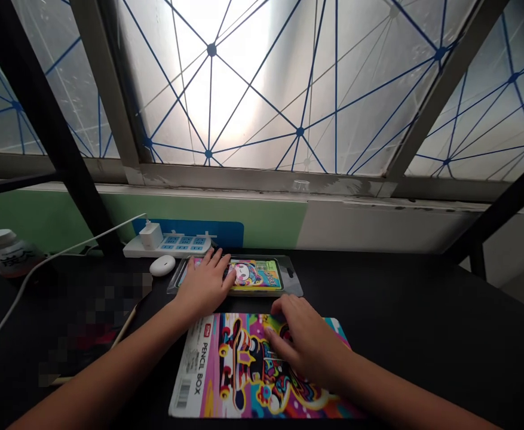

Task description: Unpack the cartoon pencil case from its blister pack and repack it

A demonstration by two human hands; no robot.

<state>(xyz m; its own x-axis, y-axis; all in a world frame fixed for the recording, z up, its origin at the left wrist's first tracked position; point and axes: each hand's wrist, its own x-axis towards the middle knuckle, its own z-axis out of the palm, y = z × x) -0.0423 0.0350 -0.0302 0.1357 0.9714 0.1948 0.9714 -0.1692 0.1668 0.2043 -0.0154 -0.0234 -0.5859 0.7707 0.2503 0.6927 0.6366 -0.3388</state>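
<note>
head view: a black desk (400, 310) runs beneath a large window (253, 89), and a flat printed pencil box (244, 370) in its wrapper lies at the near edge, centre. the right hand (309, 340), reaching in from the near right, rests on the box, fingers half curled, gripping nothing. the left hand (205, 283), fingers loosely spread, lies on a clear plastic pack (288, 280) just behind the box. a white power strip (167, 245) sits along the far edge, with a small white oval object (162, 266) touching its front.
</note>
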